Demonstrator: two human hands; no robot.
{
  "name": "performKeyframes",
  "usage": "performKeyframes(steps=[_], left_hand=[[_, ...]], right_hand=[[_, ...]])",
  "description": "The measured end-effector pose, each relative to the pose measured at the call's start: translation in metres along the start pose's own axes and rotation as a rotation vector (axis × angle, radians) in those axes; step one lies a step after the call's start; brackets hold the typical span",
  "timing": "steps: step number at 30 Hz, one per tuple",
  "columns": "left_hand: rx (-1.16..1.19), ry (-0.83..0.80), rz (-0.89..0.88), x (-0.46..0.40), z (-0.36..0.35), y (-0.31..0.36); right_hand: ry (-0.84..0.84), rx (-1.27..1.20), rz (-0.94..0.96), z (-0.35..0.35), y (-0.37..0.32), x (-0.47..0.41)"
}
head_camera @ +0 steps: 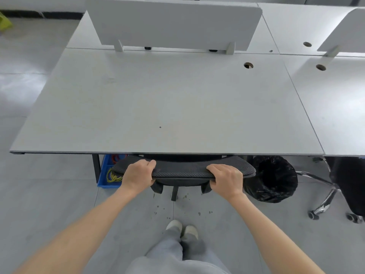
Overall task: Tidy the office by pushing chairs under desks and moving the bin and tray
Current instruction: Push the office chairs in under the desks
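No brand, label or writing can be read anywhere in the view. The curved top edge of a black mesh office chair backrest is held by both hands. The left hand is curled round the left part of the edge, thumb on top; the right hand is curled round the right part, fingers folded over the woven, finely dotted fabric. Each grip is thus closed on the backrest. Just beyond the two grips, the chair seat is tucked beneath the front edge of a pale grey, matt, flat worktop, in which a round cable hole is cut far beyond the right grip. A grey rounded divider panel stands along the worktop's far edge. Left of the left grip, a blue plastic tray holding yellow cords lies on the floor, partly under the worktop. Right of the right grip, a round bin lined with a glossy, crinkled black bag stands on the grey floor, and further right the chrome base of a second chair is seen.
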State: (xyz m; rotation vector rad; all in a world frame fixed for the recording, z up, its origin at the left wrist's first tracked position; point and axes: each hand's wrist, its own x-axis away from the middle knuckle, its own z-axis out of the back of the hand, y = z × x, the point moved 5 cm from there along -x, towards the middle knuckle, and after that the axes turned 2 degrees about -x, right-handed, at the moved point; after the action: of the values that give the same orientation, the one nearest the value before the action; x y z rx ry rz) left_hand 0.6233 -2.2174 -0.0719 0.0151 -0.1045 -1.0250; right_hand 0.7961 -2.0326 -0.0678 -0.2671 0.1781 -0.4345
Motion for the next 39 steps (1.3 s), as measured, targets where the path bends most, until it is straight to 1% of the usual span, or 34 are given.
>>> performKeyframes(steps=[3,6,10,13,15,16,18,20,22,24,25,27,29,31,34,37,39], left_hand=[[-0.035,0.0,-0.071,-0.001,-0.001,-0.001],[-0.047,0.039,-0.121,-0.005,0.002,-0.004],[-0.03,0.085,-0.111,-0.003,0.002,-0.003],[0.024,0.068,-0.031,-0.001,0.004,0.001],[0.103,0.033,0.063,0.003,0.003,0.002],[0.133,0.043,0.084,0.007,0.003,0.003],[0.181,0.069,0.046,0.018,0.006,0.006],[0.368,0.08,-0.031,0.03,0.016,0.014],[0.656,0.088,-0.051,0.047,0.031,0.027],[0.878,0.09,-0.009,0.065,0.037,0.041],[0.96,0.066,0.023,0.071,0.033,0.048],[1.08,-0.055,0.089,0.08,0.012,0.067],[1.14,-0.217,0.098,0.085,-0.012,0.092],[1.127,-0.367,0.016,0.086,-0.027,0.125],[1.09,-0.574,-0.157,0.084,-0.038,0.187],[1.012,-0.697,-0.382,0.073,-0.037,0.263],[0.977,-0.756,-0.517,0.068,-0.033,0.32]], right_hand=[[0.002,-0.003,0.003,-0.002,0.001,0.001],[0.013,-0.005,0.002,-0.001,0.0,-0.002],[0.044,0.002,-0.005,0.0,-0.001,-0.001],[0.059,0.01,0.0,0.004,-0.001,0.002],[0.045,0.021,-0.002,0.005,-0.002,0.003],[0.046,0.023,-0.013,0.005,-0.002,0.006],[0.075,-0.043,-0.078,0.007,-0.003,0.015],[0.148,-0.181,-0.145,0.012,-0.008,0.034],[0.207,-0.335,-0.206,0.017,-0.016,0.063],[0.235,-0.484,-0.329,0.022,-0.022,0.099],[0.232,-0.547,-0.404,0.023,-0.024,0.117],[0.212,-0.673,-0.559,0.018,-0.026,0.157],[0.264,-0.826,-0.725,0.012,-0.025,0.197],[0.379,-0.948,-0.911,0.005,-0.026,0.24],[0.573,-1.033,-1.19,-0.006,-0.033,0.314],[0.767,-1.038,-1.432,-0.015,-0.041,0.388],[0.903,-1.008,-1.555,-0.016,-0.043,0.43]])
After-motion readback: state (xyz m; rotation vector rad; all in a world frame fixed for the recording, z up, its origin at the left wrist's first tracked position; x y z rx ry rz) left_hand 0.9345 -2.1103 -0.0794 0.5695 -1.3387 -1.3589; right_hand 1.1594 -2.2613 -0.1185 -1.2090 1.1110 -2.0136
